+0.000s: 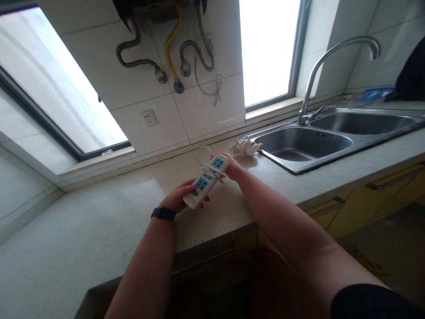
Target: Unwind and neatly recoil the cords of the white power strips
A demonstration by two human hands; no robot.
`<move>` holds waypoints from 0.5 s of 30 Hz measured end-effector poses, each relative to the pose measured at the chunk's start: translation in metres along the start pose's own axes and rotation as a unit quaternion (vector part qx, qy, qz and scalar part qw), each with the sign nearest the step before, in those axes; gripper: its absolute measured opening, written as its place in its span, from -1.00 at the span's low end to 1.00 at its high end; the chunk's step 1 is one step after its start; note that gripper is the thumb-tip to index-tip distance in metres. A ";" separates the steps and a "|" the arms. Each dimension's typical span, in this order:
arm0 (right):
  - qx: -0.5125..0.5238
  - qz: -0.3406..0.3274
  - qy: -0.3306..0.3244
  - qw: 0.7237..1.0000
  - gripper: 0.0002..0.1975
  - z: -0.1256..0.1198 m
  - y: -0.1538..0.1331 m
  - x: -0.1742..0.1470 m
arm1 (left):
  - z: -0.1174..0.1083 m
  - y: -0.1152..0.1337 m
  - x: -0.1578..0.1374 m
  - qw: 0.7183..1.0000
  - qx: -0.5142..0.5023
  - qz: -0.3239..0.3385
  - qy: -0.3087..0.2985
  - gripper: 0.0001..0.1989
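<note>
A white power strip (pixel 201 183) with teal socket faces is held at a tilt above the counter. White cord (pixel 212 170) is wrapped round its middle. My left hand (pixel 181 196), with a black band on the wrist, grips the lower end, thumb on top and fingertips showing beneath. My right hand (pixel 233 167) is behind the upper end, its fingers mostly hidden. A loose loop of the cord rises to its fingertips, and cord comes out on its other side, so it appears closed on the cord. More white cord (pixel 245 146) lies bundled on the counter by the sink.
A double steel sink (pixel 300 144) with a curved faucet (pixel 314 75) is set into the pale counter (pixel 109 217) on the right. Hoses (pixel 172 40) hang from an appliance above a wall outlet (pixel 149 118). Drawer handles (pixel 327 207) stick out below the counter edge.
</note>
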State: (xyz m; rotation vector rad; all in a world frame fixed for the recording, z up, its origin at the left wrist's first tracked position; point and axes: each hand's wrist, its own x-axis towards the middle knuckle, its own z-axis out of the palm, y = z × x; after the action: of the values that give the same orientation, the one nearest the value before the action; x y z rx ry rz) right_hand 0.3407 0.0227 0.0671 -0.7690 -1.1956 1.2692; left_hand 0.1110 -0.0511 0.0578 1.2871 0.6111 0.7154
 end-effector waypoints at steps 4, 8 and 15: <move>0.080 0.008 0.058 0.995 -0.75 -0.015 -0.008 0.006 | -0.002 0.002 -0.001 0.998 0.012 -0.053 -0.027 -0.43; 0.160 -0.027 0.097 0.982 -0.80 -0.031 -0.014 0.016 | -0.010 0.003 0.000 0.998 0.018 -0.055 0.004 -0.47; 0.244 -0.076 0.250 0.934 -0.81 -0.048 -0.011 0.031 | -0.028 0.002 0.011 0.970 -0.068 -0.027 0.232 -0.43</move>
State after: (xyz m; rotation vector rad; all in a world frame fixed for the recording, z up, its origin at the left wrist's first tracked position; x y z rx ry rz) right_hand 0.3860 0.0592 0.0722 -0.5664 -0.4846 1.0881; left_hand 0.0964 -0.0250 0.0547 0.9736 0.9531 1.0070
